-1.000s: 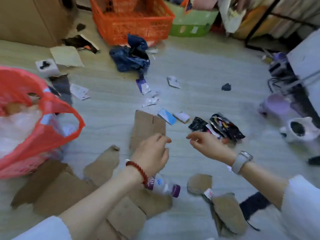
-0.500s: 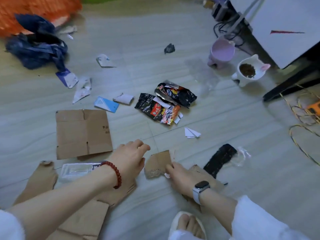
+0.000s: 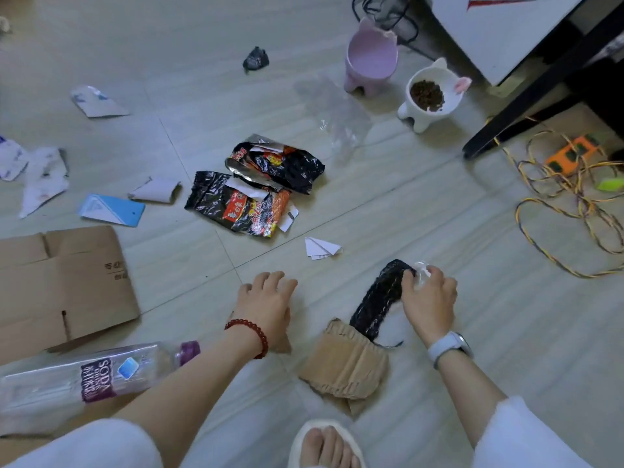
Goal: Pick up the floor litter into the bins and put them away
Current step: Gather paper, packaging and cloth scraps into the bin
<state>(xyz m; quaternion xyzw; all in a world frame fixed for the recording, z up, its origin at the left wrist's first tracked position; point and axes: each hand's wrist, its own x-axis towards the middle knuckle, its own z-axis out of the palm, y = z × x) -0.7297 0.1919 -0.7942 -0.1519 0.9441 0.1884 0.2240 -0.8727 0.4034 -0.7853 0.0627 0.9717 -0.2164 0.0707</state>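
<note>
Right hand (image 3: 428,298) pinches crumpled clear plastic (image 3: 421,273) at the far end of a black strip (image 3: 378,300) on the floor. Left hand (image 3: 266,304) hovers palm-down, fingers loose, holding nothing. Torn cardboard piece (image 3: 344,364) lies between the wrists; black snack wrappers (image 3: 256,194) farther off; soda bottle (image 3: 84,376) lies left.

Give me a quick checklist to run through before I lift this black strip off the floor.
1. Right hand grips the black strip at its far end, with clear plastic: ok.
2. Strip free to lift: not ok, its near end lies on the crumpled cardboard.
3. Left hand free to help: cannot tell, it hangs over the floor, curled over a cardboard scrap.
4. Bin within reach: cannot tell, none in view.
5. Nearby litter left: not ok, snack wrappers and folded paper remain.
</note>
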